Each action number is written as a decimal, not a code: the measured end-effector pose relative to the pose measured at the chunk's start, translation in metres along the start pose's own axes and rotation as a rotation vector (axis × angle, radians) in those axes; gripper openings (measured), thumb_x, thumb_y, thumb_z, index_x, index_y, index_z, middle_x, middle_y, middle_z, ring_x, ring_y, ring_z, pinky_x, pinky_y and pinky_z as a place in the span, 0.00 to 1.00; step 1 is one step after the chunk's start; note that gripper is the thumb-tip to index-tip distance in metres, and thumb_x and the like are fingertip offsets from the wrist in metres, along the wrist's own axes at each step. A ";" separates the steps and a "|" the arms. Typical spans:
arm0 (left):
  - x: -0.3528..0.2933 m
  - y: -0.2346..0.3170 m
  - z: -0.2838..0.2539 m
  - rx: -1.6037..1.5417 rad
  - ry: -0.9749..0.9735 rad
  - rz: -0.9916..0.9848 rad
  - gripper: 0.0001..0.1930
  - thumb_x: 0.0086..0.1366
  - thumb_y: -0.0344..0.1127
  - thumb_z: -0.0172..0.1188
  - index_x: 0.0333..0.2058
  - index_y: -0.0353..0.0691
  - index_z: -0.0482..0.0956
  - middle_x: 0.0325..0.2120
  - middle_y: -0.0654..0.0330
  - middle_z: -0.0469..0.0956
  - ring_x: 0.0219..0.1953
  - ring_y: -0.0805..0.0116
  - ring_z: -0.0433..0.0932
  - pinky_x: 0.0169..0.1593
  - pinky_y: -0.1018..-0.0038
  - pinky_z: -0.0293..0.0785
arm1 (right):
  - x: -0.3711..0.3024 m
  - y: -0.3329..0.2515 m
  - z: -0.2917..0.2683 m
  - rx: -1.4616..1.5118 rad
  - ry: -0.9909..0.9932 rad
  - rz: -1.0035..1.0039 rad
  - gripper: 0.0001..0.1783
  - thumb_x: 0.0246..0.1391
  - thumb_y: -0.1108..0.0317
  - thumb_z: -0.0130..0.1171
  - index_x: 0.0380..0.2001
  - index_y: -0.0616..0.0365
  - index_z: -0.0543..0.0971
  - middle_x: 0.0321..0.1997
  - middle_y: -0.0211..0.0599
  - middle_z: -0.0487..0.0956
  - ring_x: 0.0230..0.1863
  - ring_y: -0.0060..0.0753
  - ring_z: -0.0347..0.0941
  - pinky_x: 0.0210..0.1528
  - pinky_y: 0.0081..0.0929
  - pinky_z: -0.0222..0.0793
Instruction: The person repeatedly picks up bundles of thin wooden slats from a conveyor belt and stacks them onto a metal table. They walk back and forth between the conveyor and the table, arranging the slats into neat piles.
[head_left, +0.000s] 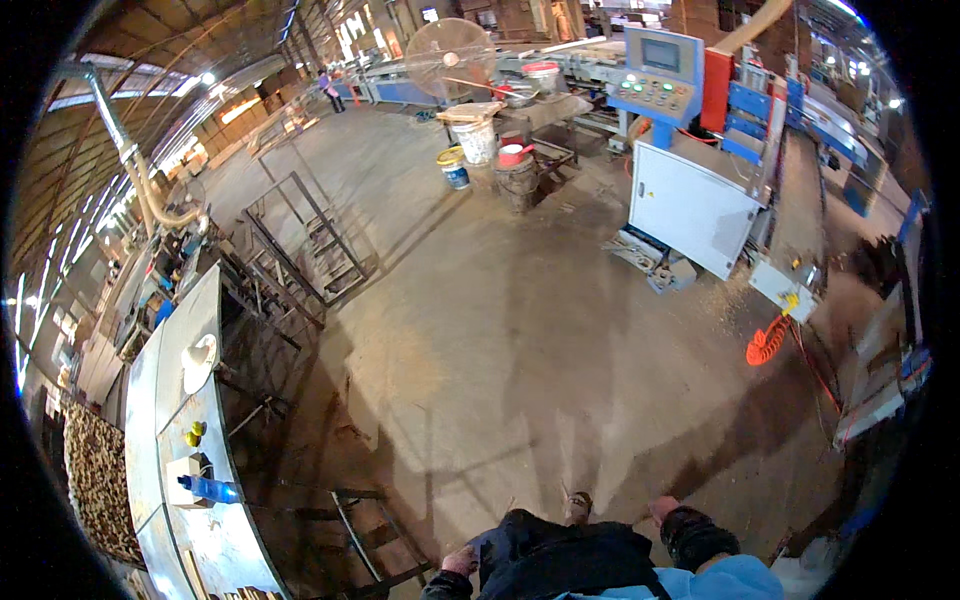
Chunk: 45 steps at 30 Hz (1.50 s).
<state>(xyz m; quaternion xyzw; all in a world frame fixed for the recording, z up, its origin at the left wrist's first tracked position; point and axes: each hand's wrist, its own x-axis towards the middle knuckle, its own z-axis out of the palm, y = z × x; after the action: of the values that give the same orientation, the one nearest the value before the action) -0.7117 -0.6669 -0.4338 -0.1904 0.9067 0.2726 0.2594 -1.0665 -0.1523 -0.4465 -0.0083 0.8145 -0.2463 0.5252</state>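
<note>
At the lower edge, my left hand (461,560) hangs beside my dark apron (560,555), close to a dark metal frame (375,535) on the floor. Out to the other side is my right hand (662,508), below a dark cuff and over bare concrete. Both hands are small and blurred, and their fingers cannot be made out clearly. No object shows in either one. One of my shoes (578,506) peeks out in front of the apron.
A metal-topped table (150,450) at left carries a hat (199,362) and a blue bottle (210,489). Metal racks (310,240) stand beyond it. Buckets (474,140) and a fan (450,60) are ahead. At right are a machine cabinet (690,205), its control panel (655,90) and an orange coiled hose (768,342).
</note>
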 end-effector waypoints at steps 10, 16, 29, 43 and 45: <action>0.127 -0.032 -0.083 -0.304 0.120 -0.377 0.15 0.68 0.50 0.60 0.38 0.45 0.81 0.30 0.50 0.84 0.33 0.50 0.84 0.35 0.55 0.78 | 0.197 -0.273 -0.091 0.106 0.194 -0.127 0.15 0.69 0.55 0.53 0.42 0.57 0.78 0.34 0.40 0.84 0.28 0.36 0.77 0.32 0.41 0.72; 0.183 -0.093 -0.201 -0.754 0.058 -0.638 0.16 0.70 0.48 0.57 0.32 0.41 0.80 0.25 0.54 0.81 0.27 0.56 0.81 0.30 0.58 0.76 | 0.195 -0.379 -0.067 -0.073 0.000 -0.048 0.15 0.70 0.55 0.56 0.37 0.56 0.78 0.30 0.37 0.80 0.26 0.36 0.76 0.29 0.39 0.71; 0.411 -0.243 -0.418 -0.483 0.050 -0.163 0.08 0.71 0.43 0.52 0.40 0.49 0.76 0.31 0.57 0.81 0.33 0.58 0.82 0.32 0.61 0.76 | 0.291 -0.482 -0.046 0.045 -0.100 0.061 0.13 0.72 0.58 0.54 0.44 0.56 0.80 0.34 0.36 0.80 0.31 0.36 0.78 0.30 0.38 0.74; 0.502 -0.198 -0.498 -0.235 -0.058 -0.153 0.19 0.72 0.54 0.54 0.50 0.47 0.80 0.44 0.47 0.87 0.49 0.39 0.85 0.49 0.44 0.78 | 0.446 -0.641 -0.175 0.143 -0.074 0.072 0.15 0.72 0.58 0.52 0.37 0.55 0.82 0.30 0.38 0.81 0.27 0.35 0.78 0.26 0.37 0.72; 0.529 -0.197 -0.518 -0.129 -0.098 -0.153 0.20 0.72 0.53 0.54 0.53 0.48 0.79 0.43 0.49 0.87 0.47 0.43 0.86 0.48 0.46 0.79 | 0.454 -0.668 -0.208 0.455 -0.067 0.172 0.15 0.71 0.59 0.52 0.34 0.56 0.80 0.28 0.38 0.80 0.25 0.34 0.77 0.25 0.38 0.70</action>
<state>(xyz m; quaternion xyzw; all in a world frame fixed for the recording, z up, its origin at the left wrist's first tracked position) -1.2252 -1.2354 -0.4441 -0.2619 0.8565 0.3185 0.3106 -1.6126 -0.7810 -0.4913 0.1714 0.7177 -0.3776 0.5594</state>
